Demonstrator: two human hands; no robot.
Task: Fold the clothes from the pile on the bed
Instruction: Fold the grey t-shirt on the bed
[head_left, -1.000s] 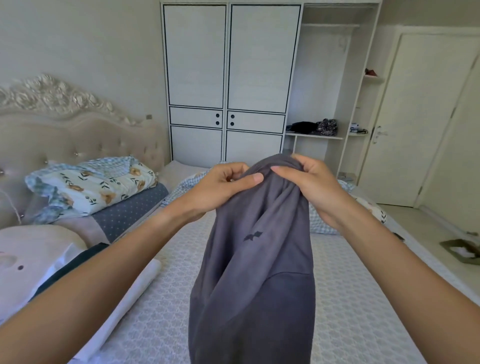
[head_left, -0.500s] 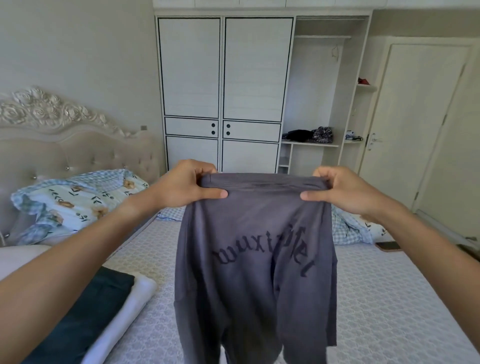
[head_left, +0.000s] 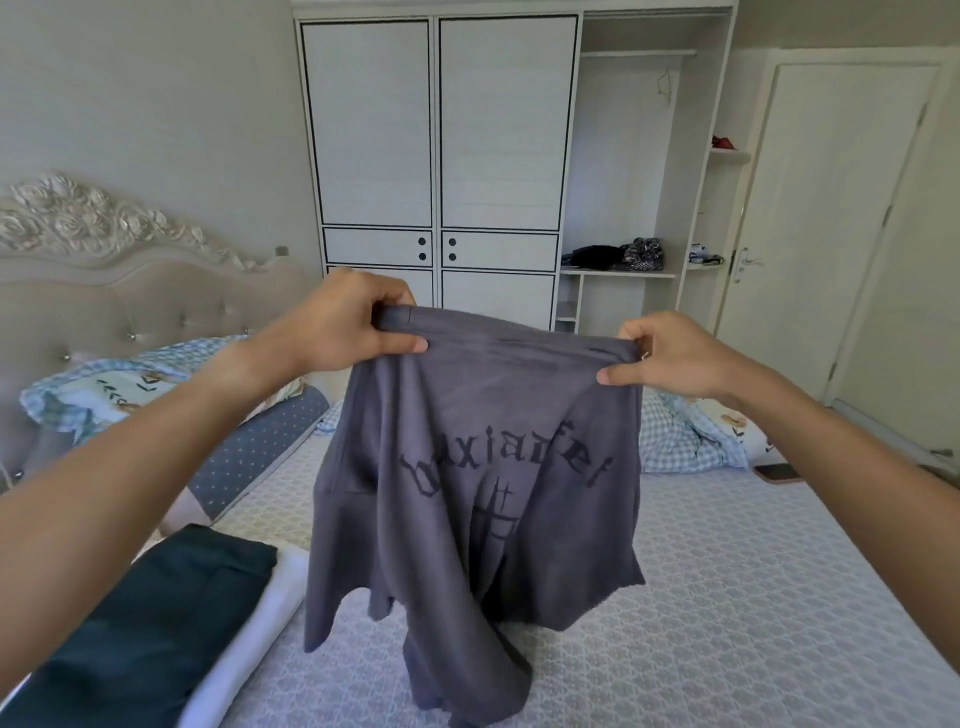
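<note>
A grey T-shirt (head_left: 478, 467) with dark gothic lettering hangs in front of me above the bed (head_left: 727, 597). My left hand (head_left: 337, 327) pinches its top edge at the left, thumb on the front. At the right end of that edge my right hand (head_left: 670, 356) pinches it the same way. The top edge is stretched between both hands. The shirt's lower part droops and its bottom end touches the patterned bedspread.
Folded dark green cloth (head_left: 145, 623) lies on a white folded piece (head_left: 260, 613) at the bed's left. Floral and checked bedding (head_left: 104, 384) sits by the headboard, more (head_left: 691, 431) at the far right. A phone (head_left: 776, 472) lies nearby. A white wardrobe (head_left: 441, 156) stands behind.
My hands moved apart along the shirt's top edge, spreading it from a bunched hang to a wide one. The printed lettering came into view and the shirt spread out.
</note>
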